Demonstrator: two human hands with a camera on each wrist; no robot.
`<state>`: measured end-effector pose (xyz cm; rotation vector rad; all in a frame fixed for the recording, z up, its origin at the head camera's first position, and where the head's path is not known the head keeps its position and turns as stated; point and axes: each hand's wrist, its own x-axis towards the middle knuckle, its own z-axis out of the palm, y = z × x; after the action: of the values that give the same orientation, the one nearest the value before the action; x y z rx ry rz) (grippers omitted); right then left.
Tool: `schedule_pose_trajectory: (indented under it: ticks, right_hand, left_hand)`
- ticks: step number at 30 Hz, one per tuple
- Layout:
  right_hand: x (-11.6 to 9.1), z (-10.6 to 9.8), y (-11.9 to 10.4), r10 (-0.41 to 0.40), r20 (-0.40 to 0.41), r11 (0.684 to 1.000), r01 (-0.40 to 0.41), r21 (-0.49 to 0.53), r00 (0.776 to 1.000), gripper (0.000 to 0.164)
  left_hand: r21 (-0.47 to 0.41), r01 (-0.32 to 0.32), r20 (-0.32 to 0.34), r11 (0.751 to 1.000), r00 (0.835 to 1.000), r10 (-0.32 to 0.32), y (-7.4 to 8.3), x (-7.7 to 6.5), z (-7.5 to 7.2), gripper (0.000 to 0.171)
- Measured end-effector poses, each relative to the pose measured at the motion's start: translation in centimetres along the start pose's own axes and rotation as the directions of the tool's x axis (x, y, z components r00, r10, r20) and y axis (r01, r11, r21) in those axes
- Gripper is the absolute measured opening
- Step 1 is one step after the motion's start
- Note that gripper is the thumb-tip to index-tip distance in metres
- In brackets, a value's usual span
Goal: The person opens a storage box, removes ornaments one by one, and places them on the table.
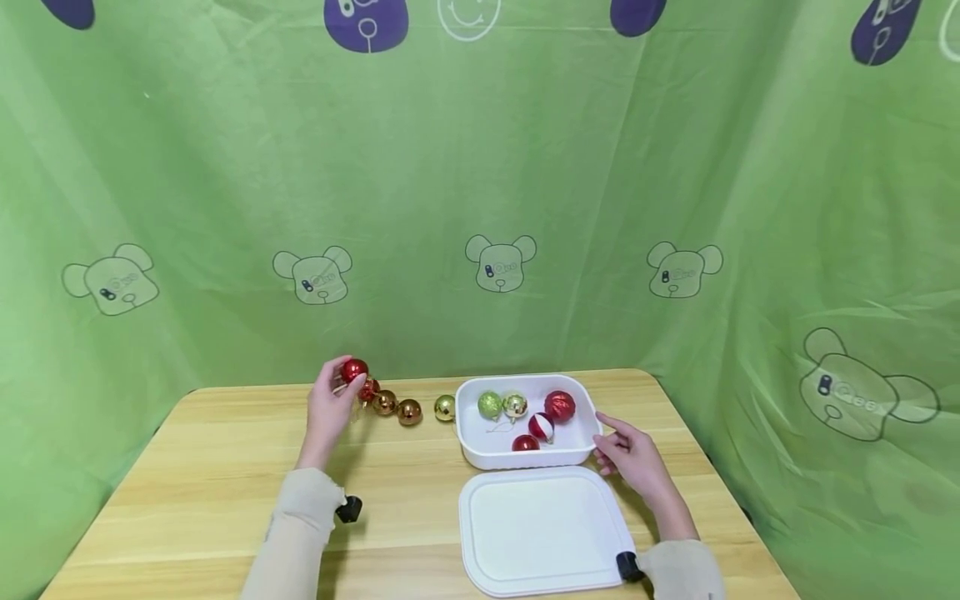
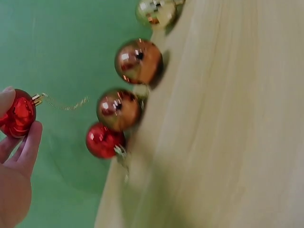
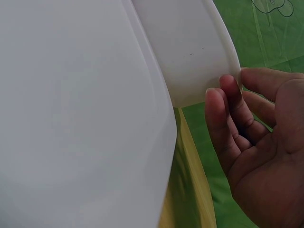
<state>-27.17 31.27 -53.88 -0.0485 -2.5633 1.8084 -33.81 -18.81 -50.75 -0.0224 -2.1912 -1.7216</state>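
Lid (image 1: 547, 529), white, lies flat at the near side of the wooden counter (image 1: 225, 483), just before a white box (image 1: 525, 461). Right grip (image 1: 633, 458): digits loosely bent, tips at the box's right end; whether they pinch the rim, I cannot tell. Box contents, from the near wall: plain red ball (image 1: 526, 445), red-and-white ball (image 1: 541, 427), then green ball (image 1: 491, 406) and gold ball (image 1: 515, 406) side by side, textured red ball (image 1: 560, 407) to their right. Left of the box on the counter: second gold ball (image 1: 445, 408), two copper balls (image 1: 409, 412), shiny red ball (image 2: 103, 140). Left grip (image 1: 330, 408): pinching a glossy red ball (image 1: 355, 370), gold-capped and corded, raised off the counter at the row's left end. Beyond hangs a green curtain (image 1: 405, 167) printed with bear heads.
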Motion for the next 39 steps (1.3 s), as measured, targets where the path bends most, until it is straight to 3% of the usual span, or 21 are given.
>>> schedule_pose_trajectory:
  ticks: [11, 26, 39]
  right_hand:
    - [0.0, 0.1, -0.1, -0.007, 0.0, 1.0, 0.007, 0.0, 1.0, 0.057]
    - [0.2, 0.1, 0.0, 0.014, -0.002, 1.0, -0.014, -0.018, 1.0, 0.056]
    - [0.5, -0.1, 0.6, 0.014, -0.005, 1.0, -0.014, -0.005, 1.0, 0.057]
  left_hand:
    - [0.069, 0.138, -0.096, 0.988, 0.987, -0.131, -2.4, -0.4, -2.0, 0.053]
    - [0.196, 0.23, -0.051, 0.953, 0.973, -0.225, -4.0, -1.1, -2.9, 0.05]
    - [0.211, 0.294, -0.037, 0.932, 0.955, -0.293, -4.6, -1.6, -3.0, 0.049]
